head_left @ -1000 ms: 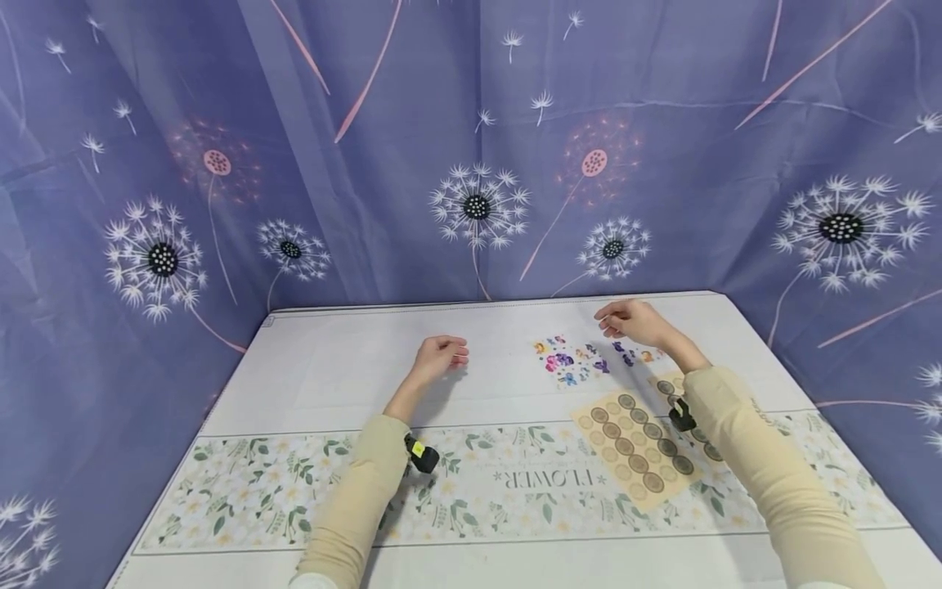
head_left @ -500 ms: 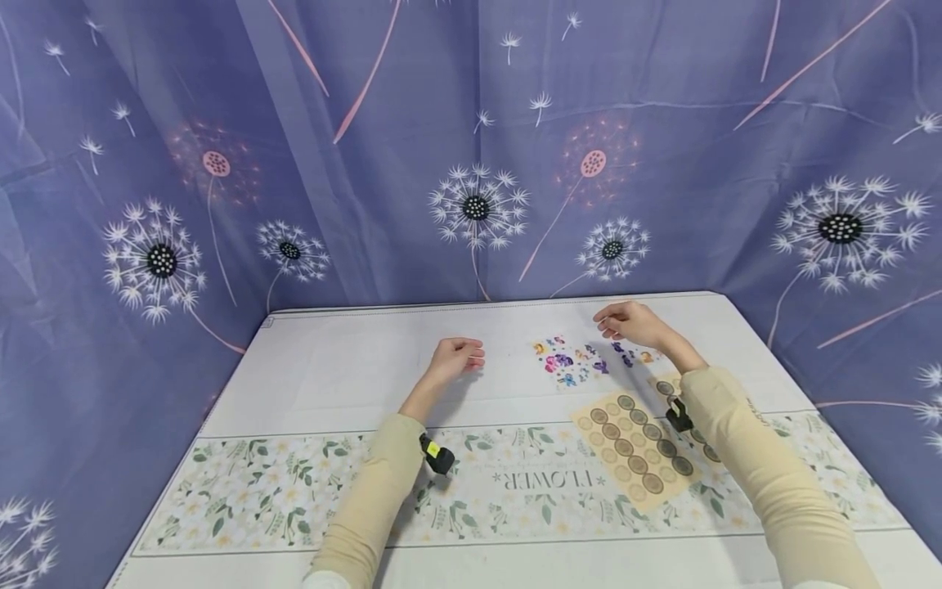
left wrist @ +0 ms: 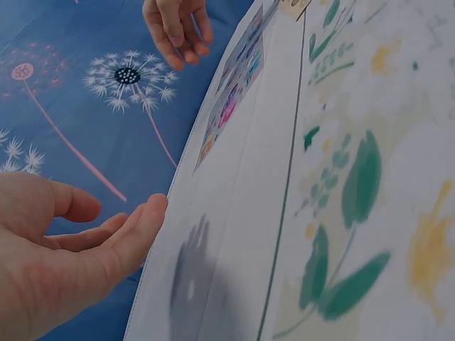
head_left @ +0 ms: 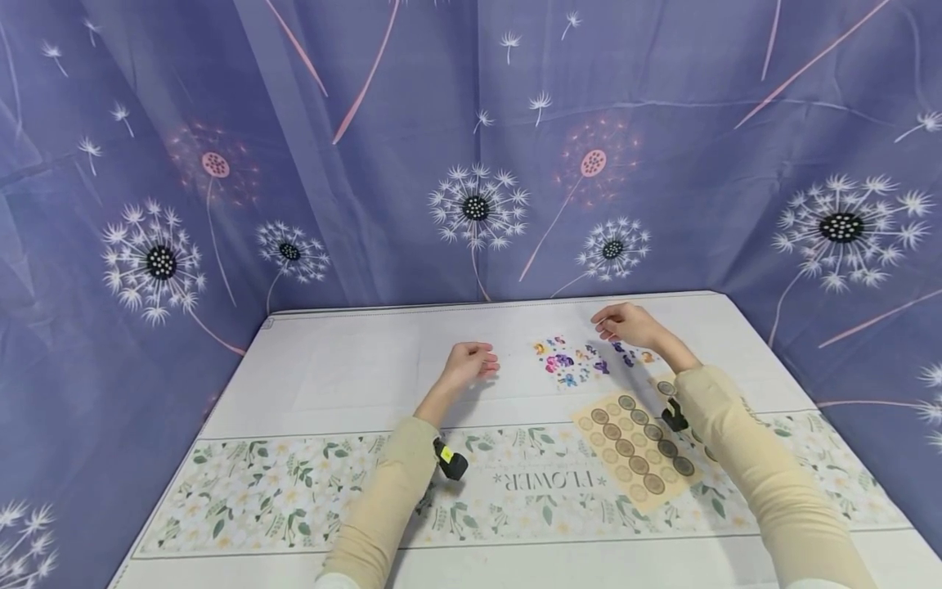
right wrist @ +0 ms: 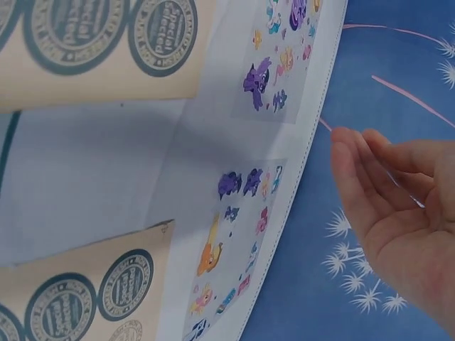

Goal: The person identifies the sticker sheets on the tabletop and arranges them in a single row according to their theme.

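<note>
My left hand point(head_left: 468, 364) hangs over the white table left of the sticker sheets, its fingers loosely bent and holding nothing. In the left wrist view its thumb stands apart from the fingers. Farther back, my right hand point(head_left: 630, 324) hovers above two clear sheets of colourful pony stickers. No object shows between its fingers point(right wrist: 348, 170) in the right wrist view. One clear sticker sheet point(head_left: 563, 361) lies between the hands; the other clear sheet point(right wrist: 231, 249) lies partly under the right hand in the head view.
A beige sheet of round stamp-like stickers point(head_left: 624, 448) lies nearer me, overlapping a floral printed band point(head_left: 294, 491). A second beige sheet point(head_left: 666, 387) is mostly hidden by the right sleeve. Purple dandelion curtains point(head_left: 383, 204) surround the table's back and sides.
My left hand has moved right and slightly toward me, closer to the sticker sheets. The right hand has barely shifted; the sheets lie as before.
</note>
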The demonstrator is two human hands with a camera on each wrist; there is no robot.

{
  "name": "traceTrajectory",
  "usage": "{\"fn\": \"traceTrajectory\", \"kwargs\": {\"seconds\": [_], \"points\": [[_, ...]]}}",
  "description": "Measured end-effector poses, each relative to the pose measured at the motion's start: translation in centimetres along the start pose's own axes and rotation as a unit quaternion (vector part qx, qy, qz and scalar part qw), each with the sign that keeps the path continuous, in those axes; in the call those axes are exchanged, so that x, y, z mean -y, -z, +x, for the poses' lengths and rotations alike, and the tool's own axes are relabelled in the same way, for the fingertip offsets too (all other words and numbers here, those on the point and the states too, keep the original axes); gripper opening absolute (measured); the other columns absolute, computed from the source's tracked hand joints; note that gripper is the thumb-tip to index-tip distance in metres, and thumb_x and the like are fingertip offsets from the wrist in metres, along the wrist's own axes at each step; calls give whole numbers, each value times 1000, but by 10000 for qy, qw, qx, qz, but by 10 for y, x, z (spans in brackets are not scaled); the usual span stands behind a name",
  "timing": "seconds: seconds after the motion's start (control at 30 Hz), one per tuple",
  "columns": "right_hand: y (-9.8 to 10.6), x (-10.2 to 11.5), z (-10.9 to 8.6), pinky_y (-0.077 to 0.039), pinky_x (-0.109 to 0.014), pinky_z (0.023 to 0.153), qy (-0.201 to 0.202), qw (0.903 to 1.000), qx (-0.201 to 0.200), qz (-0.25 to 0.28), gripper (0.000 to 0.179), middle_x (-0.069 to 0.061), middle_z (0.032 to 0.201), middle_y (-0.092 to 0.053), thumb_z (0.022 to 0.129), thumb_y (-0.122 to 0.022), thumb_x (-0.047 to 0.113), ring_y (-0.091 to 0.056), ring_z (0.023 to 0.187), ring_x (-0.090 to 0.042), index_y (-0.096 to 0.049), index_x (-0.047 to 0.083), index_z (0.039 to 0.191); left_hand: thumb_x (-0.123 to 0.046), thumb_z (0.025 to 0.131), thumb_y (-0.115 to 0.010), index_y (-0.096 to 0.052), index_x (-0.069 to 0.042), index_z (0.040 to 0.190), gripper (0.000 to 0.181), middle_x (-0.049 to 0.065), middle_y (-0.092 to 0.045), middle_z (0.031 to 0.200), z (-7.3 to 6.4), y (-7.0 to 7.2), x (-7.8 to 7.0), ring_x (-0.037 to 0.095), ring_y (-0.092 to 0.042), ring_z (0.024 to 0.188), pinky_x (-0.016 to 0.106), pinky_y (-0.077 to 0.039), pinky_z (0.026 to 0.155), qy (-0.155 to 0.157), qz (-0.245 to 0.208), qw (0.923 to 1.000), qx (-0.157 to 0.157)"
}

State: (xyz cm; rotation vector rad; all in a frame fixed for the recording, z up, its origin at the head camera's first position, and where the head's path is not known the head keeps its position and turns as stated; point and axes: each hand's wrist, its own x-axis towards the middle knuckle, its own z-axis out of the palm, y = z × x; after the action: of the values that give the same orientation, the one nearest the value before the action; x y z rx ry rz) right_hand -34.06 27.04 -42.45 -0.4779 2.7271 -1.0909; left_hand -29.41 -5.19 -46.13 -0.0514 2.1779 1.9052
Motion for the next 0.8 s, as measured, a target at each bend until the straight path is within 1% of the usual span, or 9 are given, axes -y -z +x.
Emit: {"fn": "traceTrajectory", "kwargs": {"seconds": [0.13, 0.27, 0.37, 0.43, 0.5, 0.53, 0.6, 0.67, 0.8], "points": [[-1, -1, 1, -62, -42, 79, -17, 10000, 41, 26, 31, -34, 106, -63, 99, -39, 0, -66, 93, -43, -55, -15, 122, -6, 100, -44, -54, 8, 130, 35, 25, -65, 116, 2, -6, 1, 21, -70, 89, 26, -62, 80, 57, -77, 10000, 9], [-1, -2, 2, -62, -41, 80, -47, 9999, 108, 77, 31, -33, 106, -64, 99, -40, 0, -66, 94, -42, -55, -15, 122, -4, 99, -45, -55, 8, 127, 33, 24, -66, 113, 4, -12, 4, 19, -70, 86, 26, -62, 80, 110, -110, 9999, -38], [1, -2, 1, -62, -40, 78, 26, 9996, 193, 182, 32, -30, 104, -65, 99, -42, 4, -67, 91, -38, -56, -13, 122, -4, 98, -45, -57, 8, 125, 32, 24, -67, 110, 6, -16, 5, 20, -71, 86, 26, -62, 79, 139, -130, 9997, -126], [1, -2, 0, -62, -37, 74, 157, 9992, 246, 278, 32, -27, 100, -66, 99, -44, 7, -68, 86, -33, -57, -13, 120, -4, 98, -46, -58, 9, 124, 31, 24, -67, 109, 6, -20, 4, 20, -71, 86, 26, -62, 79, 127, -151, 9996, -184], [2, -2, 0, -62, -37, 72, 170, 9989, 298, 314, 32, -25, 98, -67, 99, -45, 8, -68, 84, -30, -57, -13, 120, -4, 97, -47, -58, 9, 123, 31, 23, -68, 108, 6, -24, 4, 20, -70, 86, 27, -62, 80, 147, -191, 9995, -227], [1, -1, 0, -62, -37, 73, 106, 9990, 304, 300, 32, -26, 99, -67, 99, -45, 8, -68, 84, -29, -57, -12, 120, -3, 97, -47, -58, 9, 123, 31, 22, -68, 107, 6, -26, 3, 20, -70, 86, 27, -62, 81, 148, -210, 9994, -233], [-1, -1, 1, -62, -36, 75, 14, 9991, 322, 259, 32, -28, 101, -66, 99, -44, 6, -68, 87, -31, -56, -13, 122, -3, 96, -47, -58, 9, 122, 31, 22, -67, 106, 6, -30, 3, 20, -70, 86, 28, -62, 82, 171, -248, 9993, -221], [-3, 2, 2, -62, -40, 79, -152, 9991, 362, 175, 32, -31, 106, -64, 100, -42, 4, -67, 92, -37, -54, -14, 124, -2, 95, -48, -58, 10, 122, 31, 23, -67, 107, 6, -33, 2, 20, -70, 86, 28, -61, 83, 189, -298, 9992, -185], [-5, 4, 6, -61, -41, 84, -273, 9985, 447, 131, 33, -33, 110, -61, 100, -40, 3, -64, 99, -42, -52, -14, 127, -4, 97, -46, -56, 11, 125, 33, 27, -65, 114, 7, -36, 1, 31, -69, 97, 34, -60, 90, 272, -386, 9988, -86]]}}
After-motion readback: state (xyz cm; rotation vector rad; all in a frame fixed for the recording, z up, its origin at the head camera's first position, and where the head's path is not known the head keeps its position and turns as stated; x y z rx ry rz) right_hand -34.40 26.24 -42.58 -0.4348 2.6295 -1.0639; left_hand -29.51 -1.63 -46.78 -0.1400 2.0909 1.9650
